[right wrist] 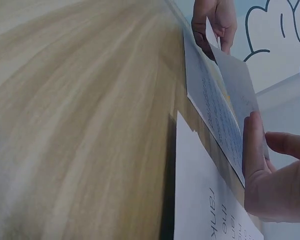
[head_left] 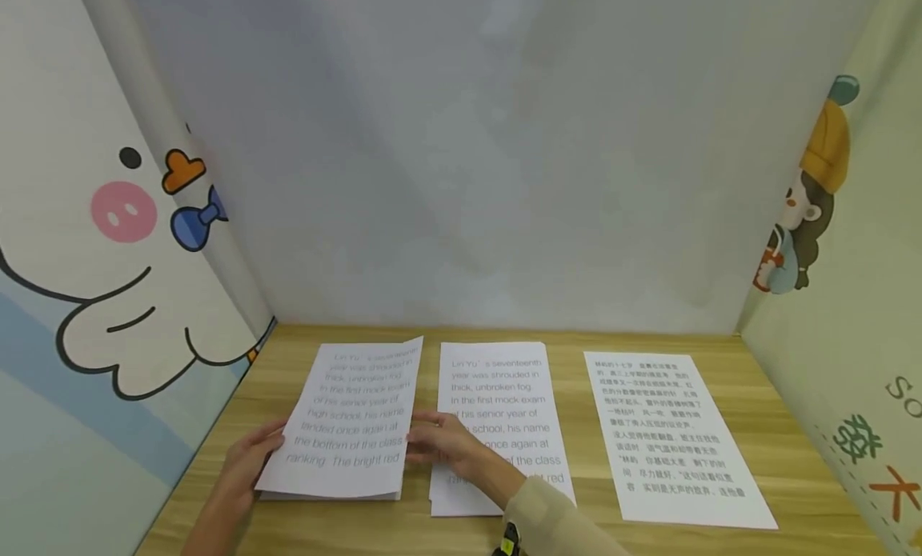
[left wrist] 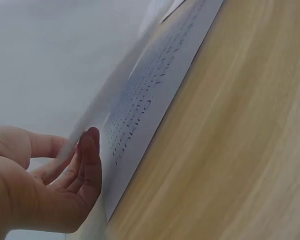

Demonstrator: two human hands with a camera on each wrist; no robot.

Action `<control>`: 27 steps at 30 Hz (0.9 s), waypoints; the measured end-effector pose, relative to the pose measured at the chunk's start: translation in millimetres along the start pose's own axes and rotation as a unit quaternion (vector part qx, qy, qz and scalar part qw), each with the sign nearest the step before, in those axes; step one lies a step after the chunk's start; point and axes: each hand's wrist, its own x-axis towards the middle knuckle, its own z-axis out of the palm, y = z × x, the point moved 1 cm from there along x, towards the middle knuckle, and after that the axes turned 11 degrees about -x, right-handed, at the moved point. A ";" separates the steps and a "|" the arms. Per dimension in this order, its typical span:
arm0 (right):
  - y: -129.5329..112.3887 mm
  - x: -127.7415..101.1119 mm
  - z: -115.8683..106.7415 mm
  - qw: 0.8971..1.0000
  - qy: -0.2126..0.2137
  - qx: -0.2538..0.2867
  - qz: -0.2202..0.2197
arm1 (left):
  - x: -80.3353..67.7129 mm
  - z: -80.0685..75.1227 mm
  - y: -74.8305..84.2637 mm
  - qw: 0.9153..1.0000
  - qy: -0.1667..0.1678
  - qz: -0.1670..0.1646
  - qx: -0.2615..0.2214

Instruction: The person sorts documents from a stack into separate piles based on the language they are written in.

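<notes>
Both hands, left hand (head_left: pixel 245 460) and right hand (head_left: pixel 442 444), pinch the white printed paper sheet (head_left: pixel 349 420) (lower left), lifting it off the wooden counter (head_left: pixel 735 340).

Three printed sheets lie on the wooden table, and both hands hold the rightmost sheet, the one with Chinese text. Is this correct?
Not quite. Both hands, left hand and right hand, hold the leftmost sheet, with English text. The Chinese sheet lies untouched, as the head view shows.

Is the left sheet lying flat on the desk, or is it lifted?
Lifted. The left sheet is held at its side edges by the left hand and right hand, with another page under it.
</notes>
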 end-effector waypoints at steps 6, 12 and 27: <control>0.0 -4.5 0.1 1.000 -0.009 0.003 0.009 | 1.8 -8.6 -6.6 1.000 0.002 0.009 -0.008; -4.7 -7.0 -3.1 1.000 -0.017 -0.014 0.009 | 8.2 -7.0 -8.3 0.997 0.029 0.016 0.070; -2.6 -14.2 -12.2 0.999 -0.016 -0.036 0.005 | -1.4 -11.0 8.1 0.983 0.026 0.083 0.164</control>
